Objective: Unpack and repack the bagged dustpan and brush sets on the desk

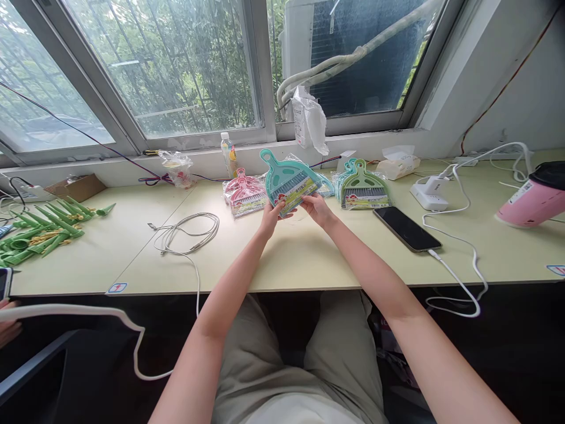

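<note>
Between my two hands I hold a teal mini dustpan and brush set [286,178], tilted, with a yellow label along its lower edge. My left hand [272,218] grips its lower left corner, thumb on the front. My right hand [318,209] pinches its lower right corner. Behind it to the left lie pink dustpan sets [245,194] in clear wrap. A stack of green and teal dustpan sets [364,187] rests to the right of my right hand. Part of another teal set shows behind the held one.
On the right are a black phone [406,228] on a white cable, a power strip [428,195], a tissue pack [398,162] and a pink cup [532,200]. Leftward lie a coiled cable [188,232], green cone-shaped items [48,229] and a cardboard box [77,187]. Another person's hand [7,324] shows far left.
</note>
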{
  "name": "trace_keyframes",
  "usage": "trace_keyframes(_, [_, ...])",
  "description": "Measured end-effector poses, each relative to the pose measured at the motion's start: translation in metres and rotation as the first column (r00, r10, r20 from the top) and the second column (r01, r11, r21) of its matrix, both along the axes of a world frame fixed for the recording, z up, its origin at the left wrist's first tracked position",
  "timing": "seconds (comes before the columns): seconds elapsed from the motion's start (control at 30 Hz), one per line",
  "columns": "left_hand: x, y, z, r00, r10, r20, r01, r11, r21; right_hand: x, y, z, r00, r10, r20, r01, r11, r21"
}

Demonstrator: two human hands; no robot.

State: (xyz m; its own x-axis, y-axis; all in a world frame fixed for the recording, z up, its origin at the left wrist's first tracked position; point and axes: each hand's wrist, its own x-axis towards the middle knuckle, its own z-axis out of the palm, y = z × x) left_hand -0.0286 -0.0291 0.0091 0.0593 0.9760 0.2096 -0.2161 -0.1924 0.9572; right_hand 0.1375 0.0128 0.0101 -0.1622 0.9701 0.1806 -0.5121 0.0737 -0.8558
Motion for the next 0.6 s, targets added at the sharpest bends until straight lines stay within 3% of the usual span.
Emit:
trace_keyframes(0.13, [-0.001,-0.001,0.001,1.0,-0.001,-0.009,0.002,1.0,0.004,0.0,0.002,-0.005,0.999,0.021,0.031,-0.022,0.999,0.043])
trace_keyframes(0.33, [0.0,-0.002,0.001,0.999,-0.003,-0.044,0.004,1.0,0.004,-0.003,0.006,-0.013,0.998,-0.042,0.053,0.042,0.999,0.016])
trace_keyframes(0.6, [0.0,-0.004,0.002,0.999,-0.025,-0.036,0.026,0.999,0.041,-0.004,0.003,-0.009,0.997,-0.058,0.042,0.058,0.998,-0.02])
